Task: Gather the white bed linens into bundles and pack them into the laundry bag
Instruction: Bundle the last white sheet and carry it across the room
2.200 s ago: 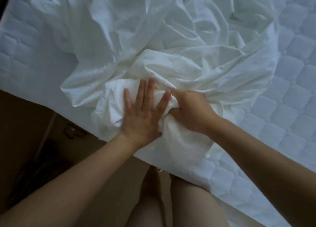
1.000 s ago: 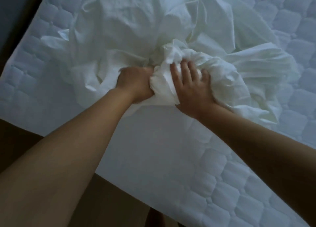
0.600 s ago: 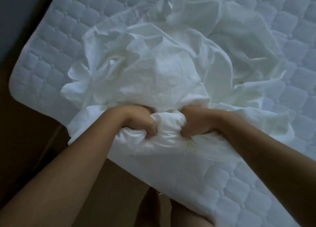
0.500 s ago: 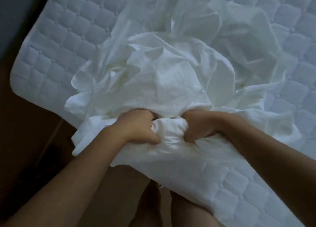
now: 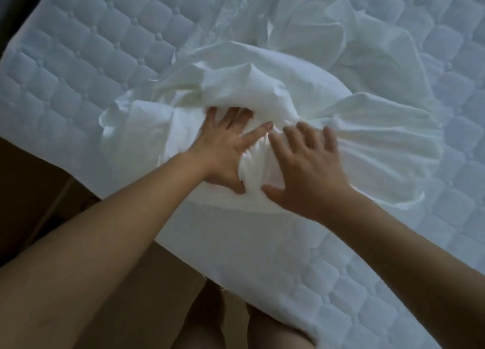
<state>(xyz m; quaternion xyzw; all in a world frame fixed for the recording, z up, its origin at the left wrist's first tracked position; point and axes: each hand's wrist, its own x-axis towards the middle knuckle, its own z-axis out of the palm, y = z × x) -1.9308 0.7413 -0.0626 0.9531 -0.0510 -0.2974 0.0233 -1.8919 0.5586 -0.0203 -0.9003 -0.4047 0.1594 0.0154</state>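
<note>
A crumpled white bed sheet (image 5: 262,86) lies heaped on the quilted mattress (image 5: 78,67), bunched into a rough bundle near the bed's corner. My left hand (image 5: 223,151) lies flat on the bundle with fingers spread, its fingertips tucked under a fold. My right hand (image 5: 307,170) is beside it, fingers spread and slightly blurred, palm over the bunched cloth. Neither hand grips the fabric. No laundry bag is in view.
The mattress corner points toward me, its edge (image 5: 183,243) running diagonally across the view. Dark floor (image 5: 31,191) lies to the left and below. My bare legs (image 5: 236,322) stand close against the bed's edge.
Both hands were fists clutching bunched sheet and pulling it toward the bed's edge. They have let go and now lie spread on the bundle, a little farther onto the mattress.
</note>
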